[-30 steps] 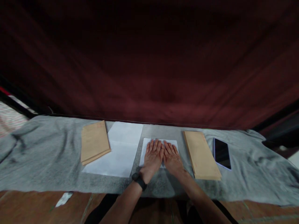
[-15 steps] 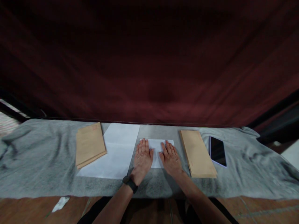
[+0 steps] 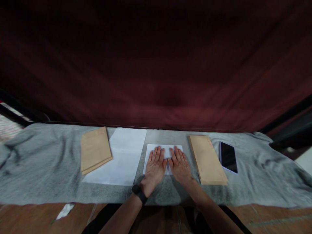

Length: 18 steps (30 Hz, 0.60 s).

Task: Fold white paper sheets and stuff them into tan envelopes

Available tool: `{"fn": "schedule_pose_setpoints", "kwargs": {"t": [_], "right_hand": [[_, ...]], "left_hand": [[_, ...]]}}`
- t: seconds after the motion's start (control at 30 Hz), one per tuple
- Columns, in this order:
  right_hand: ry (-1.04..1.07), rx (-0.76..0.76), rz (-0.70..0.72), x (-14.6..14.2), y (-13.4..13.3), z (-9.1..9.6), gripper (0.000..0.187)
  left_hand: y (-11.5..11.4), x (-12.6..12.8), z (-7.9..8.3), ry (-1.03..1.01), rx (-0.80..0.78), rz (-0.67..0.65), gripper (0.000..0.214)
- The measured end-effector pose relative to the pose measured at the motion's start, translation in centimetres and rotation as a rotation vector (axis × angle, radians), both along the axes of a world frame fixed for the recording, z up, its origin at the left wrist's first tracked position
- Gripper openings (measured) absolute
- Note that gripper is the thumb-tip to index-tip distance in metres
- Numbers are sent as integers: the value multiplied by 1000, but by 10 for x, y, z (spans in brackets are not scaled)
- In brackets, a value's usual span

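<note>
A folded white sheet of paper [image 3: 151, 148] lies flat on the grey cloth in the middle. My left hand [image 3: 156, 166] rests palm down on its left and middle part, fingers stretched out, a dark watch on the wrist. Flat on the paper's right part is my right hand [image 3: 179, 165], its fingers slightly spread. The two thumbs are close together near the paper's centre. Both hands cover much of the sheet, so its lower part is partly hidden.
Larger white paper [image 3: 122, 162] lies to the left, partly under a stack of brown envelopes [image 3: 95, 149]. On the right are more brown envelopes [image 3: 208, 161] and a phone [image 3: 228, 157]. Grey cloth [image 3: 58, 162] covers the surface; a dark red curtain [image 3: 156, 81] hangs behind.
My left hand has slid right over the folded paper, nearer my right hand, uncovering the paper's left edge. My right hand has barely moved.
</note>
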State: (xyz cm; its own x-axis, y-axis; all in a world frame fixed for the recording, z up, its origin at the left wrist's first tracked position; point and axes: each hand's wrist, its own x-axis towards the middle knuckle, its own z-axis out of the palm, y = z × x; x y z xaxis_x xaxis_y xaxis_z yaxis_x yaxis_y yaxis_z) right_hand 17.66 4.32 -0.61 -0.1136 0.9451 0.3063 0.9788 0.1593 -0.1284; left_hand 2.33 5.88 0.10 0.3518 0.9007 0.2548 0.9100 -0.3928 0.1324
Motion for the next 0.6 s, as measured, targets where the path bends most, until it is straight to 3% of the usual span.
{"fn": "schedule_pose_setpoints", "kwargs": {"t": [0.3,0.47,0.6], "right_hand": [[26,-44,-18,0,0,6,52],[44,-75,174,-7,0,9,51],[32,-54,170,-6,-1,3,51]], "left_hand": [[-1,-10,0,6,15,-20,53],[-3,-8,4,37,-20,-30,52],[-2,-10,2,13,-18,11,56]]}}
